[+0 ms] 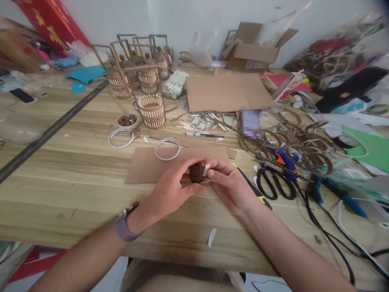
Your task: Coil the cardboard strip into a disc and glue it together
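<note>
Above a flat cardboard strip [146, 166], my left hand [172, 182] curls its fingers and thumb round a small, rounded brown coil [197, 173] that looks like rolled corrugated cardboard. My right hand [227, 178] pinches a small white strip [206, 170] at the coil's right side; both hands touch the coil. Its underside is hidden by the fingers. Just beyond my hands lies a white ring [167, 158] on the cardboard. Another loose white strip [212, 237] rests on the table near its front edge.
Behind stand several stick lanterns [148, 81] and an uncovered stick basket [151, 121]. A bowl of brown balls [127, 120] is at left. Black-handled scissors [275, 182], a box cutter [252, 184], a blue glue gun [284, 160], pliers [337, 192] and cables crowd the right.
</note>
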### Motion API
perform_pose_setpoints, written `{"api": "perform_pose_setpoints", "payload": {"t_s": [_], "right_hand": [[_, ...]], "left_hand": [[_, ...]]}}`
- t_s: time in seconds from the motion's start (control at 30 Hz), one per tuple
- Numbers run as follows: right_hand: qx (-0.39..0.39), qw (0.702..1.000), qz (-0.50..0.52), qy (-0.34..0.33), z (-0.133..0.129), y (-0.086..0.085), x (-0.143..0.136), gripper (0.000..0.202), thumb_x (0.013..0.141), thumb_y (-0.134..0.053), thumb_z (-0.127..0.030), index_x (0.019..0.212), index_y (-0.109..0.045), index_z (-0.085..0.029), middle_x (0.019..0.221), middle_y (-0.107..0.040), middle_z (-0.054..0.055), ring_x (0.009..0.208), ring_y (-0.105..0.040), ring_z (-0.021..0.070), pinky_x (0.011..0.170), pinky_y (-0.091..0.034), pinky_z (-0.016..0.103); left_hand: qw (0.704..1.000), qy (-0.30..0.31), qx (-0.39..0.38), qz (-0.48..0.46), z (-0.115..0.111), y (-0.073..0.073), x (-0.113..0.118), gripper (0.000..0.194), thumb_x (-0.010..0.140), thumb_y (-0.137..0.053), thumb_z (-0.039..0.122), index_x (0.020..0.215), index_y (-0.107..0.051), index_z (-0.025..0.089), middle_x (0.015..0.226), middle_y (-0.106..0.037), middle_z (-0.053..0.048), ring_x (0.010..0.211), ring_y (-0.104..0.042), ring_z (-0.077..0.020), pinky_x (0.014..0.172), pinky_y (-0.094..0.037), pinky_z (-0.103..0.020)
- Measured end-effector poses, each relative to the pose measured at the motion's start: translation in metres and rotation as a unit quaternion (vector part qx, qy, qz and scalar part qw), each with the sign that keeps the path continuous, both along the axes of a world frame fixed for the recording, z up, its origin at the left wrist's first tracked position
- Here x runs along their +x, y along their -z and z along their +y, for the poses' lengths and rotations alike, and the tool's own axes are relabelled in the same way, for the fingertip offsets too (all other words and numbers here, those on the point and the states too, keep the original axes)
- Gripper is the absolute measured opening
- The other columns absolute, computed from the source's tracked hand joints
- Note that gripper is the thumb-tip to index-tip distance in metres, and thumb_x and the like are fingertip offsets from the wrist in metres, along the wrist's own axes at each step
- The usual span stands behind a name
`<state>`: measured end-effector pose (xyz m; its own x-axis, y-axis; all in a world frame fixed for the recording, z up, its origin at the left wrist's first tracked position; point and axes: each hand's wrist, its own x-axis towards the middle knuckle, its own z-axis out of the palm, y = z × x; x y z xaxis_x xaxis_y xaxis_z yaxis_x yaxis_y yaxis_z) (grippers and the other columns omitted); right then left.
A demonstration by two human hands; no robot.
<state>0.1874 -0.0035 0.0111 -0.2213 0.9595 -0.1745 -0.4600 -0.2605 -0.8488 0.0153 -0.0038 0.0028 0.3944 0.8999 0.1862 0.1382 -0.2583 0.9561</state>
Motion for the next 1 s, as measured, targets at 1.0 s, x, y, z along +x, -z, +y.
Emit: {"api": "perform_pose_setpoints", "payload": {"t_s": [1.0], "right_hand": [[0.175, 0.971, -0.154, 0.056, 0.002, 0.011, 0.003, 0.021, 0.071, -0.084, -0.040, 0.084, -0.072, -0.028, 0.103, -0.058, 0.001, 0.086, -0.059, 0.0154, 0.078, -0.052, 0.032]], "left_hand": [[0.997, -0.015, 0.062, 0.038, -0.004, 0.002, -0.001, 0.049, 0.088, -0.072, 0.029, 0.133, -0.055, 0.024, 0.123, -0.069, -0.008, 0.107, -0.069, -0.0244, 0.096, -0.056, -0.039]]}}
